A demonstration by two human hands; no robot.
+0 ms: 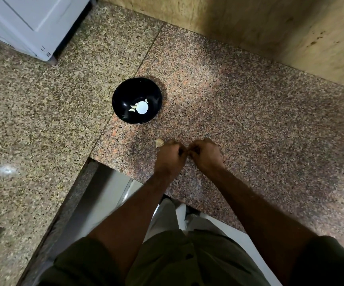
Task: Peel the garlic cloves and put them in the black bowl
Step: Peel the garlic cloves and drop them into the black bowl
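Peeling in progress at the counter edge; some cloves already in the bowl.

Granite counter (249, 112) carries the black bowl (137, 100), which holds a few pale peeled cloves (133, 108) beside a bright glare spot. Near it, left hand (170, 155) and right hand (205, 154) meet knuckle to knuckle, fingers curled inward; they appear to pinch a clove between them, but it is hidden, so the hold cannot be confirmed. A scrap, skin or an unpeeled clove (159, 142), lies just beside the left hand. Judgement: split the skin at the root end, strip it off, keep skins out of the bowl.
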